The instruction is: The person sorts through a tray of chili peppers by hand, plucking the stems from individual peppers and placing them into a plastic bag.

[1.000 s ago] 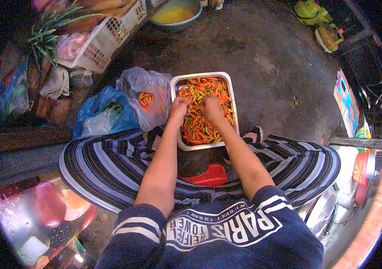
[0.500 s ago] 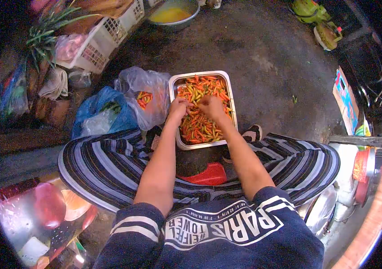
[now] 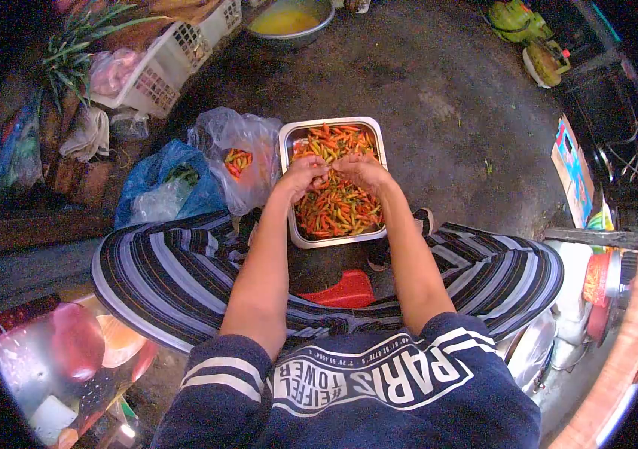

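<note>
A metal tray [image 3: 286, 150] on the floor is heaped with small red, orange and yellow-green chili peppers [image 3: 340, 211]. Over the middle of it, my left hand [image 3: 306, 176] has its fingers curled in a pinch around what looks like a chili pepper, mostly hidden by the fingers. My right hand [image 3: 362, 173] comes in from the other side, its fingertips pinched and almost touching the left ones. Whatever sits between the right fingers is too small to make out. Both forearms reach past the tray's near half.
Left of the tray stand a clear plastic bag [image 3: 255, 176] with more chili peppers and a blue bag [image 3: 135, 187] with greens. White crates [image 3: 162, 86] and a basin [image 3: 305, 36] of yellow liquid are farther back. A red plastic piece [image 3: 345, 290] lies between my legs; green gas cylinders [image 3: 515, 21] stand far right.
My right hand has turned and its fingertips have come in close to the left hand's. My left hand has shifted slightly inward over the chili peppers. The camera view has moved slightly.
</note>
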The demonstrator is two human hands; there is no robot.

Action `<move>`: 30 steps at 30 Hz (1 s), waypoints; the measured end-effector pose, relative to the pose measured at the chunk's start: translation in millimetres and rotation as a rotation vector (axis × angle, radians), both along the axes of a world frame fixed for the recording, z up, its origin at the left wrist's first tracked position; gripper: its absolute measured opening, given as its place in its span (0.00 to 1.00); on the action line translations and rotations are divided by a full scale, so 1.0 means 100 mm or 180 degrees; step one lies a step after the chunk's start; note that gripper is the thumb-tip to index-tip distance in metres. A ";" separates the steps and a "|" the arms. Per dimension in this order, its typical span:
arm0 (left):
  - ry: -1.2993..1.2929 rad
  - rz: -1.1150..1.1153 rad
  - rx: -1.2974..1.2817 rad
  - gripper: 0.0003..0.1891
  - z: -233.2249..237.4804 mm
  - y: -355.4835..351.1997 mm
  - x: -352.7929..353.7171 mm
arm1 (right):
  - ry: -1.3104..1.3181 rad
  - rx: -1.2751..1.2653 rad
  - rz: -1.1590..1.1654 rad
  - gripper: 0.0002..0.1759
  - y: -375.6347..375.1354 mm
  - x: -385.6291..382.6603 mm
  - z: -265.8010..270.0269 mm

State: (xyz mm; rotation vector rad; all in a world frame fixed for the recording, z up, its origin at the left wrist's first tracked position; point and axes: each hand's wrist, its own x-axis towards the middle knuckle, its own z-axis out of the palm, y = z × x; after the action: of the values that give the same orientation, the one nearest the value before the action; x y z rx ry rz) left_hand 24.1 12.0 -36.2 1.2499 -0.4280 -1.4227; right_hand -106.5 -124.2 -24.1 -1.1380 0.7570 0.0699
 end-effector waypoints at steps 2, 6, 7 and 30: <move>0.0182 -0.0038 -0.0099 0.05 0.01 0.02 0.03 | -0.0179 0.0456 -0.0112 0.08 0.03 -0.02 -0.01; 0.0373 0.0065 0.0065 0.07 0.04 0.08 0.05 | -0.0338 0.1058 -0.0532 0.05 0.02 0.03 -0.24; 0.0376 0.0276 0.0189 0.07 0.03 0.10 0.06 | -0.0338 0.1062 -0.0534 0.05 0.02 0.01 -0.29; -0.0395 -0.0311 0.0418 0.04 0.12 -0.01 -0.06 | -0.0318 -0.2722 0.0859 0.07 0.01 -0.01 0.24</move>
State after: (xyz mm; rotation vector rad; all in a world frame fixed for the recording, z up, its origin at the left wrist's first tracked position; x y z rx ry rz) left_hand 18.0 11.1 -24.2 1.4456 -0.4918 -1.4797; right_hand -107.6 -123.3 0.0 -2.0389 0.5386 -0.0963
